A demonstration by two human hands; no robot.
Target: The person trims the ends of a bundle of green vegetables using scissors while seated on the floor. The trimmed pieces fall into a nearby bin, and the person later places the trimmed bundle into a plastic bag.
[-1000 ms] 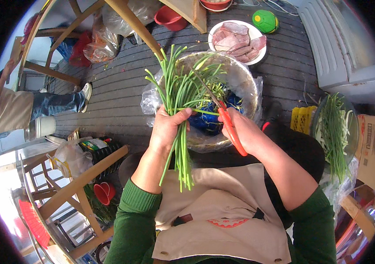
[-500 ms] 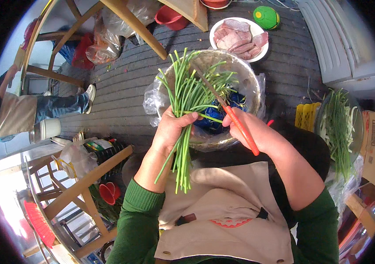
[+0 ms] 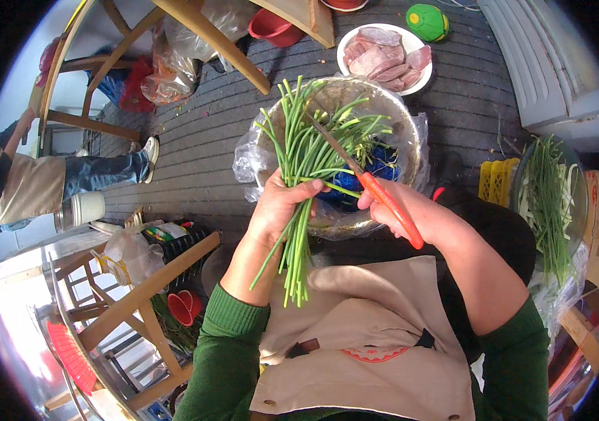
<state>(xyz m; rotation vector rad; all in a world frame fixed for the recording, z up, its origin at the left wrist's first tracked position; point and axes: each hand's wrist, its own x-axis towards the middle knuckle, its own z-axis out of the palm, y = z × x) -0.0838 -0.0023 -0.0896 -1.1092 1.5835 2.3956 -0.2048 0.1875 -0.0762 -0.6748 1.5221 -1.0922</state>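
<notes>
A bunch of long, thin green stalks (image 3: 298, 231), much like garlic scapes, is wrapped by the fingers of my left hand (image 3: 276, 203). Its tops fan out above a round basin (image 3: 412, 133), and the lower ends hang toward my apron. My right hand (image 3: 412, 210) grips orange-handled scissors (image 3: 392, 210). Their blades slant up and left across the stalks; stalks partly cover the tips. One stalk juts sideways from the bunch to my right fingertips. Dark blue plastic (image 3: 382, 167) lies in the basin, and clear plastic film (image 3: 245, 163) surrounds its rim.
Beyond the basin sits a white plate (image 3: 426, 82) of pinkish meat or fish slabs, beside a green ball-like object (image 3: 427, 22). At right a bowl (image 3: 580, 203) holds more green stalks, near a yellow crate (image 3: 497, 181). Wooden stools (image 3: 145, 288) stand left; another person (image 3: 25, 179) is at far left.
The whole view has shifted slightly, so most things sit a little further right. My hands, the stalks and the scissors keep nearly the same positions relative to one another.
</notes>
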